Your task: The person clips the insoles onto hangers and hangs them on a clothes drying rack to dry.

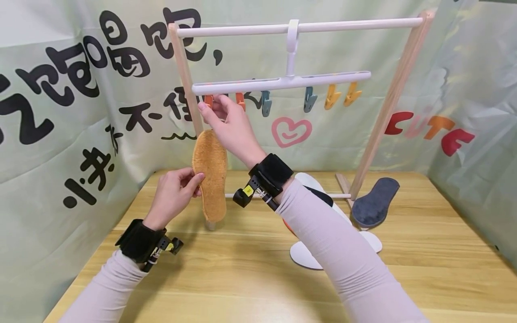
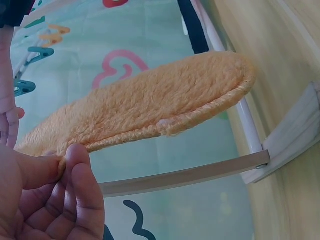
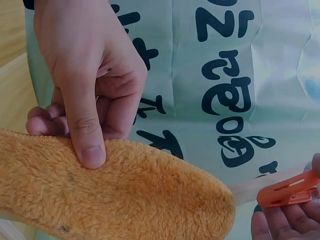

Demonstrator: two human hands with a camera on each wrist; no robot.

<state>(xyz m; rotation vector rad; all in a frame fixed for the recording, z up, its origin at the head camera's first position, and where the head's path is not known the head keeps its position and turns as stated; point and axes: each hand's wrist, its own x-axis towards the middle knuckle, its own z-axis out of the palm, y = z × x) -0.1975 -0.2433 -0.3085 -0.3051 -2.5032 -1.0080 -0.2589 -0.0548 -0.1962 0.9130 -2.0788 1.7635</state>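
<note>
A fuzzy orange insole [image 1: 212, 179] hangs upright in the head view, its side edge pinched between the thumb and fingers of my left hand [image 1: 171, 193]. In the left wrist view the thumb of the left hand [image 2: 55, 192] lies over the stitched rim of the insole [image 2: 155, 102]. Above it, my right hand [image 1: 234, 130] pinches an orange clothespin [image 1: 208, 100] at the left end of a white hanger [image 1: 258, 84]. The right wrist view shows this clothespin [image 3: 285, 191] just beyond the insole's tip, apart from it.
More clothespins in orange [image 1: 240, 101], blue-grey [image 1: 310, 99] and yellow [image 1: 332, 97] hang along the hanger. A wooden rack [image 1: 379, 116] carries the hanger on its top bar. A dark grey insole [image 1: 374, 204] lies at right; white-soled pieces [image 1: 305, 256] lie partly behind my right sleeve.
</note>
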